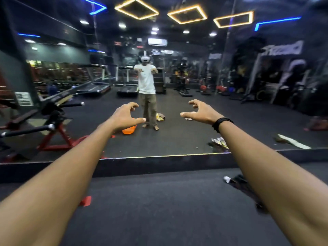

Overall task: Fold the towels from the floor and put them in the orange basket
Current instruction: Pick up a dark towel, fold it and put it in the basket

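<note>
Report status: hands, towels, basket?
Left hand and right hand raised, fingers curled, holding nothing. Towel unfolded on floor. Orange basket seen in mirror. Nothing blocking.

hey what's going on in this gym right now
A person stands facing a wall mirror with both arms stretched forward. The left hand and right hand hang in the air with loosely curled fingers, holding nothing. Crumpled towels lie on the dark floor, and the orange basket shows in the mirror by the reflected feet. No folding has started yet.
</note>
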